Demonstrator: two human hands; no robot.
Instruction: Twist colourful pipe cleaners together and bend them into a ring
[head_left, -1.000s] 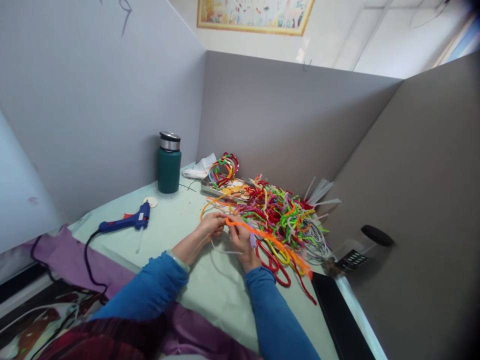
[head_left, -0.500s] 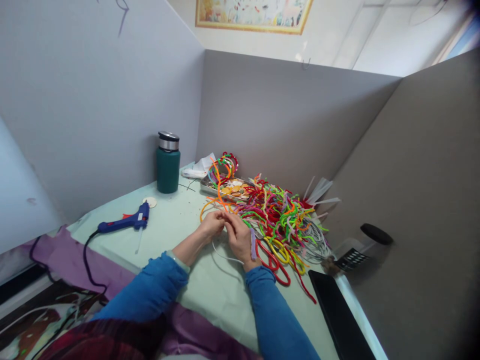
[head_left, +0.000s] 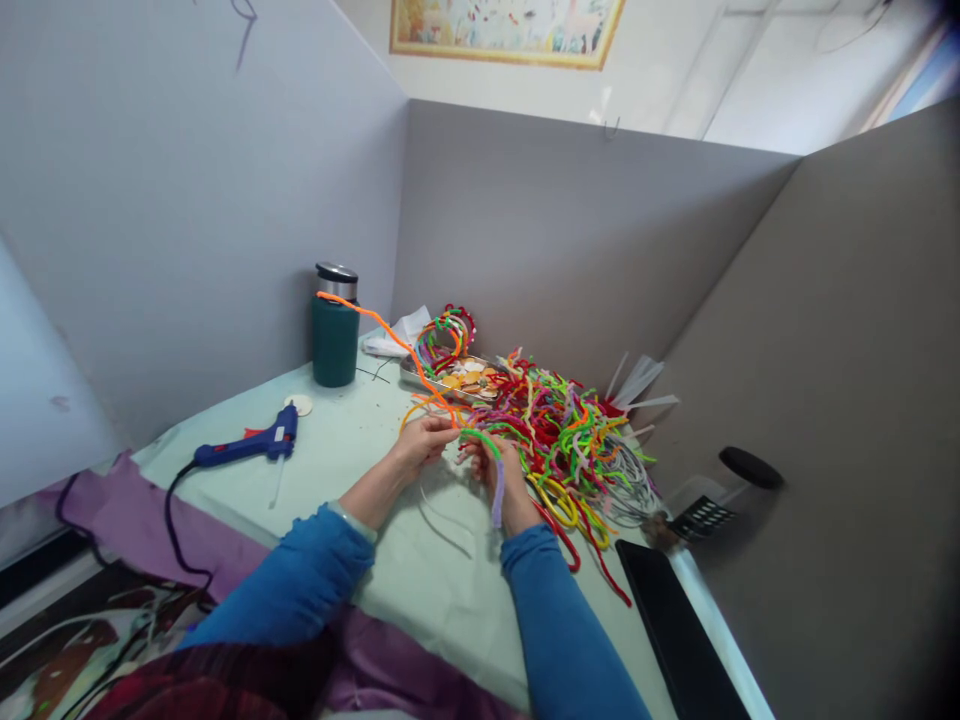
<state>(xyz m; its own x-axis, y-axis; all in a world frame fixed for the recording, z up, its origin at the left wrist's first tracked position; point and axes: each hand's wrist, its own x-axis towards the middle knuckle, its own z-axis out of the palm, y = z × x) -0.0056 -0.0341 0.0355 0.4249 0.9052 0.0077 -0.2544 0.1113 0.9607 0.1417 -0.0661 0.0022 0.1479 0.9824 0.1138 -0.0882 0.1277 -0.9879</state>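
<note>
My left hand (head_left: 421,447) pinches a joined strand of pipe cleaners close above the table. From its fingertips a long orange pipe cleaner (head_left: 397,342) stretches up and left, passing in front of the green bottle. Toward the right, a green length (head_left: 480,436) ends in a purple one (head_left: 498,495) that drapes over my right hand (head_left: 510,482). That hand's fingers are curled under the green length; the fingertips are partly hidden. A thin whitish strand (head_left: 444,520) hangs below the two hands.
A heap of coloured pipe cleaners (head_left: 570,430) lies right of my hands. Behind sits a metal tray (head_left: 420,382) with disc pieces and coloured rings. A green bottle (head_left: 334,345) and a blue glue gun (head_left: 255,443) with its cord are left. Grey partitions (head_left: 570,230) enclose the table.
My hands have drawn apart, the right one shifting right. The orange pipe cleaner has swung left across the bottle. Green and purple lengths now show between and over the hands.
</note>
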